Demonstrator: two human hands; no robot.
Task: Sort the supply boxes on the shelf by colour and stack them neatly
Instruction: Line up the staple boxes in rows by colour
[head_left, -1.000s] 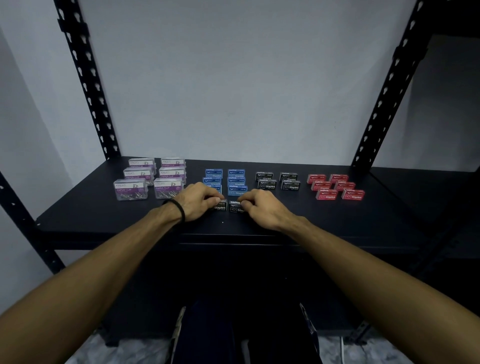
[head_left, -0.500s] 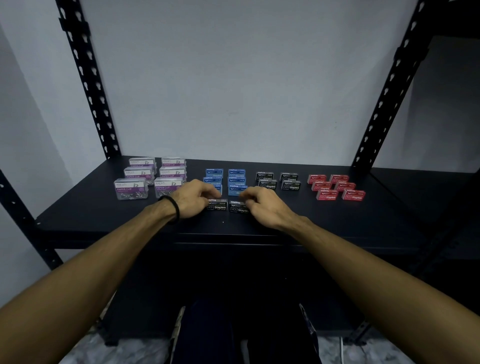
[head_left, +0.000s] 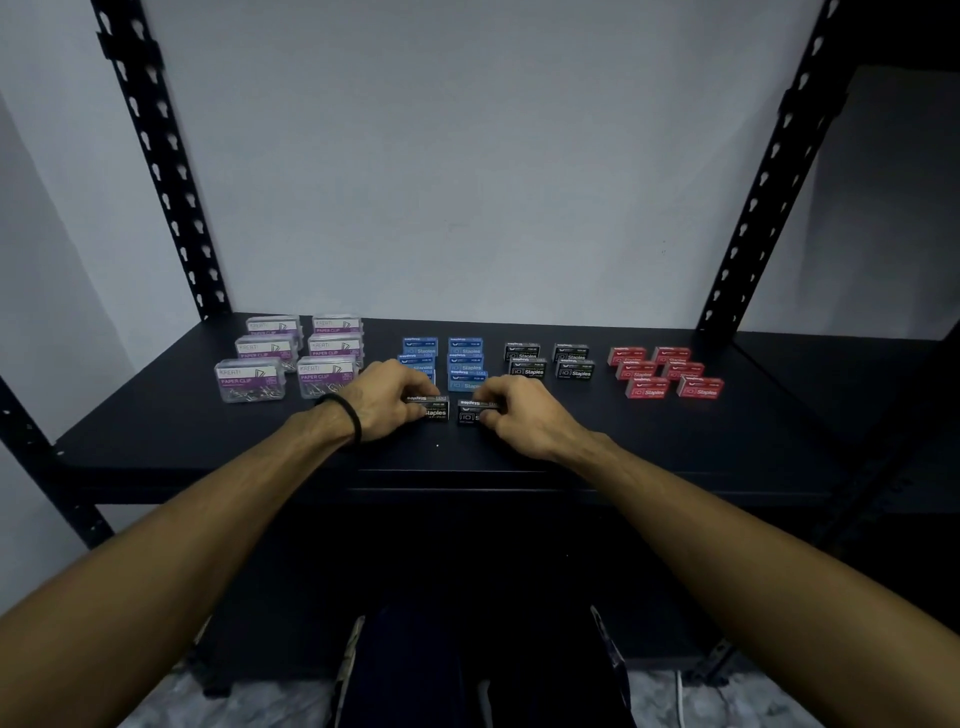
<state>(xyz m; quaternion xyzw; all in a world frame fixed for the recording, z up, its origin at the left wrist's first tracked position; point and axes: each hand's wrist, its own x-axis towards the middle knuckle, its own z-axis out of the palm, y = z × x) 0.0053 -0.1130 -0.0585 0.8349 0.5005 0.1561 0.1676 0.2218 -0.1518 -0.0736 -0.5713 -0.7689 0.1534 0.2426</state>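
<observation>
Clear, blue, black and red groups mostly sorted; left hand (head_left: 387, 395) and right hand (head_left: 524, 415) each pinch a stray black staple box (head_left: 434, 410) at the shelf (head_left: 675, 441) front, still to join the black stack (head_left: 548, 359).

"Staples" boxes (head_left: 698, 388); "PAPER CLIP" cases (head_left: 251, 381)

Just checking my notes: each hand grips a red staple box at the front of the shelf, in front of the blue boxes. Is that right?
Not quite: the colour is wrong. The head view shows the left hand and the right hand each gripping a black staple box, not a red one. They do sit at the front of the shelf, in front of the blue boxes.
</observation>
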